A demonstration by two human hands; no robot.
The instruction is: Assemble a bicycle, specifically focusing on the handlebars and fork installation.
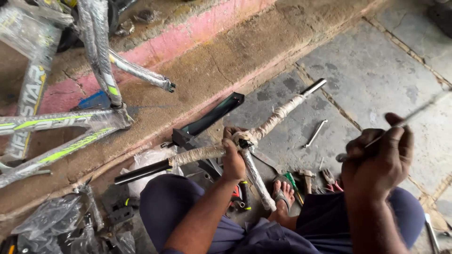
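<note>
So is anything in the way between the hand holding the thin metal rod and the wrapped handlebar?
Nothing visible is. The right hand holds the thin rod up in open air, apart from the handlebar. The left hand grips the handlebar at its middle. Only floor with a small spanner lies below the gap.

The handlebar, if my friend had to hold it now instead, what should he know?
Left hand grips the wrapped handlebar at its middle, by the stem. Right hand holds a thin metal rod, raised, apart from the bar. Paper wrap is still on the bar. A spanner and pliers lie on the stone floor; the wrapped bicycle frame stands at left.
</note>
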